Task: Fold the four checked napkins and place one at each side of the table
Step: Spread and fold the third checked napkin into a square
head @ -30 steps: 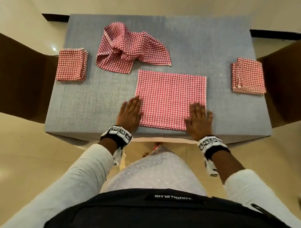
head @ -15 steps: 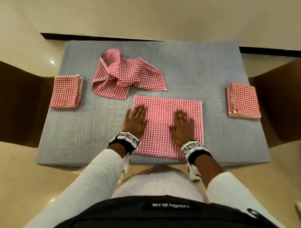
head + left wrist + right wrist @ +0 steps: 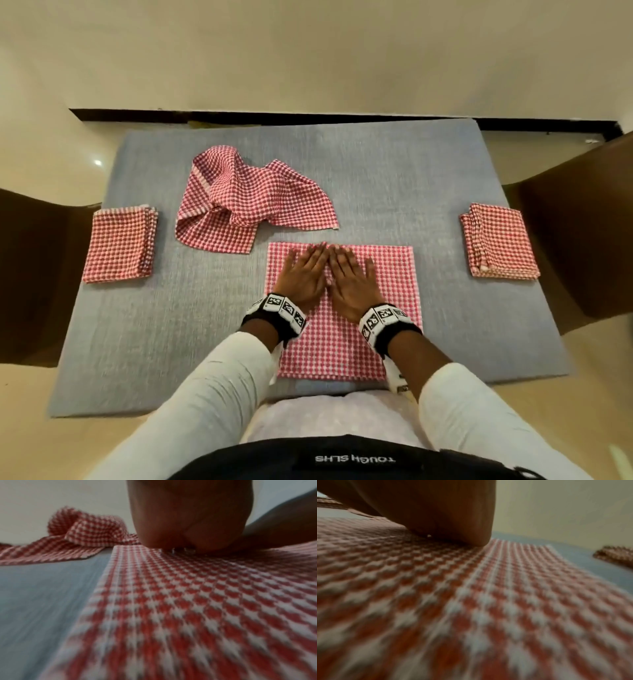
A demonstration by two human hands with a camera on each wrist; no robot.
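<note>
A red-and-white checked napkin [image 3: 394, 281] lies flat, folded to a rectangle, on the grey table [image 3: 394, 178] near its front edge. Both hands press flat on it, side by side: my left hand [image 3: 303, 272] and my right hand [image 3: 351, 274], fingers straight and reaching its far edge. The wrist views show the same cloth [image 3: 188, 601] [image 3: 471, 601] close up under each palm. A crumpled napkin [image 3: 250, 202] [image 3: 82, 534] lies behind and to the left. One small folded napkin [image 3: 120, 243] sits at the left side, another [image 3: 500, 241] [image 3: 616, 555] at the right side.
Dark brown chairs stand at the left [image 3: 30, 267] and right [image 3: 582, 240] sides of the table. A cream wall with a dark skirting [image 3: 308, 116] runs just behind the table. Bare grey tabletop shows at the far right and the near left.
Both hands have slid from the napkin's near corners inward and away from me along the cloth, meeting at its middle near the far edge. The head view has tilted up.
</note>
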